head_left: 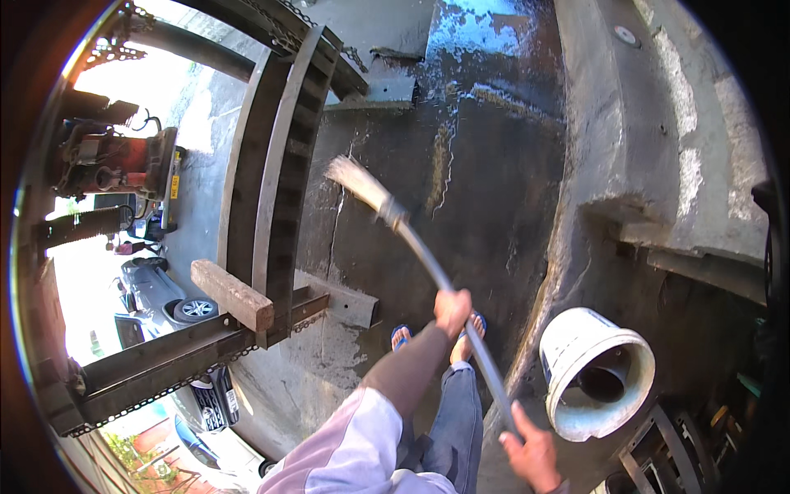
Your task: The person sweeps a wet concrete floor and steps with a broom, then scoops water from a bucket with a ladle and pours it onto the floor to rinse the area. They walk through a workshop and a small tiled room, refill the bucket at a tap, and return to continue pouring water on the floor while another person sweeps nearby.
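A long-handled broom [440, 263] slants across the middle of the view, its pale bristle head [355, 179] up and to the left over the wet, dark concrete floor [485, 198]. My left hand [453, 313] is closed round the middle of the grey handle, above my sandalled feet. Lower right, my right hand [533, 453] holds the handle near its rear end, the handle lying between thumb and forefinger. Part of the right hand's grip is hidden. Whether the bristles touch the floor, I cannot tell.
To the right a white bucket [599, 375] stands beside a raised concrete edge [568, 222]. A heavy steel frame [276, 181] with chains and a block [233, 295] runs along the left. Beyond it are parked vehicles [160, 296]. Metal parts [671, 449] lie at the lower right.
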### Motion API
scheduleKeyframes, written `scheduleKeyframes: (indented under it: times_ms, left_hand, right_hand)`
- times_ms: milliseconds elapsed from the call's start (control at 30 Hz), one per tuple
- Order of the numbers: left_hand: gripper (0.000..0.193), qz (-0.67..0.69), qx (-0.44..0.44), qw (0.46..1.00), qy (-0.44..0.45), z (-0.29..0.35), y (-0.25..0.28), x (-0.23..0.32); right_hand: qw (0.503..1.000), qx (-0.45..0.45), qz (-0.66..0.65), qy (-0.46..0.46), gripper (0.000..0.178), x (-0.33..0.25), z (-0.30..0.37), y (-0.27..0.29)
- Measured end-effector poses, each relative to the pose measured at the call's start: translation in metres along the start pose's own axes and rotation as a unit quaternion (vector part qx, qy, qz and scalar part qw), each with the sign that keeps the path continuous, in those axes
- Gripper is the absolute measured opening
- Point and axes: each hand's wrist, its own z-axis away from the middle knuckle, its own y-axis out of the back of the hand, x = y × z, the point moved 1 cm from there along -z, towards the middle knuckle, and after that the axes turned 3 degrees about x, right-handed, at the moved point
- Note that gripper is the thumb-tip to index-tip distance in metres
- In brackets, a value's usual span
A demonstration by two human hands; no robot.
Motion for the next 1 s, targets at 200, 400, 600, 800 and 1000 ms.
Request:
scheduleKeyframes:
  times_ms: [200,400,600,800,1000]
  left_hand:
    - [0.019,0.017,-0.018,0.998,0.050,-0.014,0.022,0.045]
    - [0.022,-0.091,-0.004,0.995,0.030,-0.032,0.014,-0.027]
    - [0.011,-0.072,0.015,0.991,0.112,-0.033,0.064,-0.035]
    - [0.025,-0.301,0.028,0.952,-0.053,-0.017,0.083,-0.080]
    - [0.046,-0.314,-0.177,0.932,-0.029,0.097,-0.073,-0.073]
  right_hand:
    - [0.990,-0.102,-0.090,-0.034,0.062,-0.015,-0.010,-0.030]
    - [0.974,-0.053,-0.151,-0.162,0.065,-0.016,0.011,-0.047]
    - [0.952,-0.163,-0.143,-0.216,0.066,-0.023,0.021,-0.075]
    - [0.920,-0.125,-0.259,-0.265,0.065,-0.028,0.070,-0.089]
    - [0.794,0.090,-0.372,-0.472,0.066,-0.033,0.155,-0.108]
